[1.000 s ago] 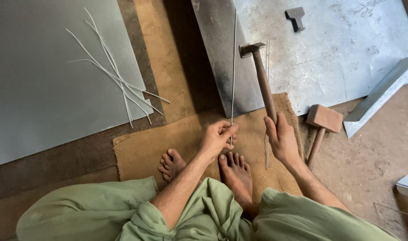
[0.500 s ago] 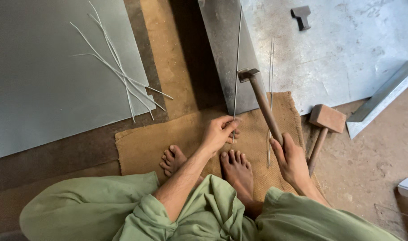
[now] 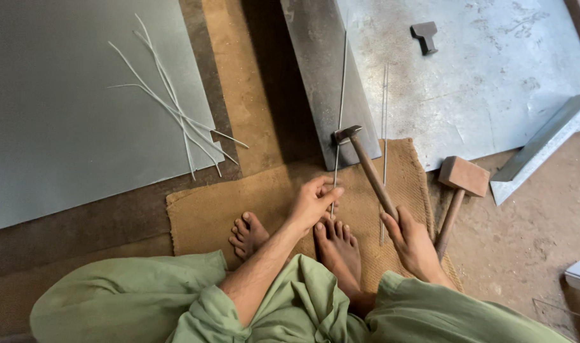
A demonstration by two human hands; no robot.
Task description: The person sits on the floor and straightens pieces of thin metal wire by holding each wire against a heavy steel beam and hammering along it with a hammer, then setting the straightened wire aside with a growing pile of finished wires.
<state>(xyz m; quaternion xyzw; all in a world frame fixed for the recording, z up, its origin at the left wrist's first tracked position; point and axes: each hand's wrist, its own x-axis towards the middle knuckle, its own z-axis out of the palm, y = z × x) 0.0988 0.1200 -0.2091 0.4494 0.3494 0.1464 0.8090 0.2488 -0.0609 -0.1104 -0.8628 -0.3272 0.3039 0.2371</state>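
Loose bent wires (image 3: 175,117) lie on the grey sheet (image 3: 61,114) at 10 o'clock, untouched. Centre: the left hand (image 3: 312,203) has its fingertips pinched on a thin rod (image 3: 340,95) running to 12 o'clock along the steel bar (image 3: 321,76). The hammer (image 3: 366,166) is gripped by the right hand (image 3: 413,244), fingers wrapped round the handle, head resting on the rod. The wooden mallet (image 3: 458,184) lies unused at 3 o'clock. Straightening is judged mid-way.

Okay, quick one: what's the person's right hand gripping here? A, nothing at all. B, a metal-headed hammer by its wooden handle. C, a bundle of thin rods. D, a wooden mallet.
B: the right hand wraps the wooden handle of the hammer, whose metal head sits at the thin rod; the wooden mallet lies untouched on the floor beside it.
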